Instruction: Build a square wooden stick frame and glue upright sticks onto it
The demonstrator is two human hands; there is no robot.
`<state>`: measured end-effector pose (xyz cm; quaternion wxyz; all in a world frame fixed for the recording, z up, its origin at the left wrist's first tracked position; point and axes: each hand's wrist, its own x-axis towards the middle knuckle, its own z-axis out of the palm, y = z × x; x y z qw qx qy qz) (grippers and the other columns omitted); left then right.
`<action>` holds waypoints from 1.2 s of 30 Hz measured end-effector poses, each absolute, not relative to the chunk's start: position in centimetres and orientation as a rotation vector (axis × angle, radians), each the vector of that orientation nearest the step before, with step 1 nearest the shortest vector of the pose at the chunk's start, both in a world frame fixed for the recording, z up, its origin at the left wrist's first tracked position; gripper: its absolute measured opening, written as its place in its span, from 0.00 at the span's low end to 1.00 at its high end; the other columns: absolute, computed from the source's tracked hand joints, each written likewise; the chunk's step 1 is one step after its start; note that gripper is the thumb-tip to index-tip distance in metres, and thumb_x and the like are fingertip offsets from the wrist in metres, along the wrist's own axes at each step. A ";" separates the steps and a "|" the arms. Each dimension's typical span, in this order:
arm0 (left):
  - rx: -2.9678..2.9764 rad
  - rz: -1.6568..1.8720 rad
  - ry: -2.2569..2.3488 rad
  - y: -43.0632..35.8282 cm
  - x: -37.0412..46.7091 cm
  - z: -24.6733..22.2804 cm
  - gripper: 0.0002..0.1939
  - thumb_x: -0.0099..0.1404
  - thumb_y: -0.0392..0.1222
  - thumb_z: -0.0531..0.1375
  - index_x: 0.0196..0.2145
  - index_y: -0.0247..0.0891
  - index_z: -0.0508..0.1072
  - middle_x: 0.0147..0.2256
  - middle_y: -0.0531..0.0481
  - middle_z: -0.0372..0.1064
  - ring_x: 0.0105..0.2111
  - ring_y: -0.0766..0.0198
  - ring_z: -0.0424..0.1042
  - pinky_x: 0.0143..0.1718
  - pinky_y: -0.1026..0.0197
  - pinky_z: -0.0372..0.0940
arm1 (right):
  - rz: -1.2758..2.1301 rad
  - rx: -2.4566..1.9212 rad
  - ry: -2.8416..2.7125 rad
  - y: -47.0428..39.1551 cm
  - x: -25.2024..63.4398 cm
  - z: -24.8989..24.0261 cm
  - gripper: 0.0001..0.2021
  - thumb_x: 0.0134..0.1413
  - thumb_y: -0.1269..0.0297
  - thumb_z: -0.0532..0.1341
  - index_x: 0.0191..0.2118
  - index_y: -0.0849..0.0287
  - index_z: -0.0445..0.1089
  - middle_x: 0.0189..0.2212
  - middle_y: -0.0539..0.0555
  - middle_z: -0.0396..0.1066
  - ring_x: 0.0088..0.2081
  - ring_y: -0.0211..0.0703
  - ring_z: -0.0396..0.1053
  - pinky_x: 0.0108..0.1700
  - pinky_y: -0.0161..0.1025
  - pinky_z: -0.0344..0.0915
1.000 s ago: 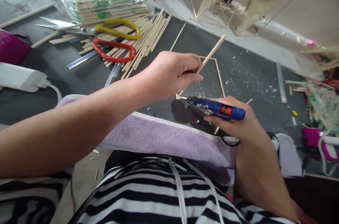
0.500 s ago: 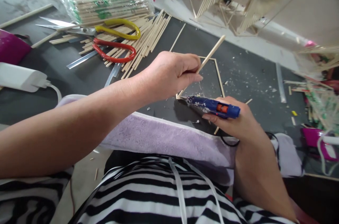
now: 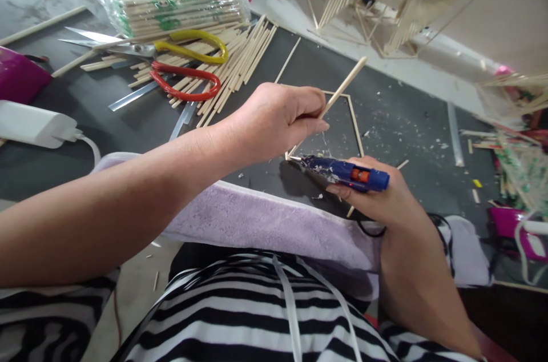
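Scissors (image 3: pixel 188 73) and loose sticks (image 3: pixel 240 62) lie beyond on the counter (image 3: pixel 385 116). Left hand (image 3: pixel 274 119) pinches a tilted stick (image 3: pixel 340 89); right hand (image 3: pixel 381 199) grips a glue gun (image 3: pixel 345 172) (nozzle at the stick's base).

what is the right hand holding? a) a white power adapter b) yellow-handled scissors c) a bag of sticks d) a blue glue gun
d: the right hand is closed around the blue glue gun, its nozzle pointing at the corner of the thin wooden stick frame on the dark table.
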<state>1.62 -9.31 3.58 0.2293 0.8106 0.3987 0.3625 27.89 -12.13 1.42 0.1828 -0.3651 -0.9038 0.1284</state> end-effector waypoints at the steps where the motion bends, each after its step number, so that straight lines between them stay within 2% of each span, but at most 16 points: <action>1: 2.231 0.998 1.100 -9.3 1.6 3.6 0.10 0.66 0.40 0.60 0.26 0.37 0.73 0.26 0.54 0.69 0.26 0.70 0.64 0.29 0.65 0.59 | 0.365 -1.033 -2.545 -12.2 27.8 1.4 0.05 0.60 0.59 0.66 0.37 0.51 0.71 0.29 0.49 0.74 0.31 0.45 0.72 0.36 0.42 0.65; 5: 2.229 0.994 1.107 -9.4 1.6 3.6 0.11 0.66 0.40 0.60 0.26 0.37 0.73 0.26 0.54 0.69 0.25 0.71 0.64 0.30 0.65 0.59 | 0.353 -1.055 -2.519 -12.5 27.4 1.4 0.05 0.58 0.62 0.67 0.37 0.51 0.70 0.32 0.50 0.76 0.32 0.45 0.73 0.38 0.43 0.66; 11: 2.232 0.999 1.117 -9.4 1.7 3.6 0.12 0.67 0.40 0.60 0.26 0.37 0.72 0.27 0.54 0.70 0.26 0.71 0.66 0.32 0.66 0.60 | 0.160 -1.091 -2.608 -13.3 27.0 1.8 0.06 0.55 0.64 0.66 0.31 0.54 0.68 0.25 0.48 0.72 0.27 0.42 0.69 0.37 0.43 0.61; 14: 2.237 1.010 1.108 -9.4 1.7 3.6 0.12 0.67 0.40 0.60 0.26 0.37 0.72 0.26 0.54 0.69 0.28 0.70 0.67 0.33 0.65 0.61 | 0.045 -1.097 -2.678 -13.7 26.8 2.0 0.03 0.55 0.67 0.63 0.32 0.55 0.68 0.25 0.49 0.72 0.28 0.43 0.70 0.37 0.43 0.59; 20: 2.238 1.020 1.078 -9.3 1.6 3.3 0.12 0.67 0.40 0.59 0.25 0.37 0.69 0.25 0.55 0.68 0.27 0.70 0.68 0.33 0.66 0.61 | -0.095 -1.070 -2.722 -14.6 27.2 2.3 0.01 0.56 0.68 0.60 0.35 0.56 0.68 0.29 0.52 0.74 0.29 0.45 0.70 0.38 0.44 0.57; 28: 2.218 1.033 1.053 -9.2 1.5 3.3 0.11 0.66 0.40 0.58 0.25 0.37 0.68 0.25 0.55 0.66 0.27 0.70 0.66 0.33 0.64 0.59 | -0.016 -1.144 -2.714 -14.8 28.1 2.5 0.04 0.55 0.69 0.62 0.34 0.55 0.66 0.25 0.47 0.70 0.28 0.43 0.70 0.36 0.43 0.56; 36: 2.220 1.004 1.081 -9.2 1.5 3.3 0.11 0.67 0.40 0.58 0.26 0.37 0.68 0.25 0.55 0.66 0.28 0.70 0.66 0.34 0.64 0.59 | 0.093 -1.078 -2.667 -14.8 27.1 2.2 0.06 0.54 0.69 0.65 0.35 0.55 0.67 0.28 0.48 0.73 0.28 0.42 0.70 0.38 0.43 0.60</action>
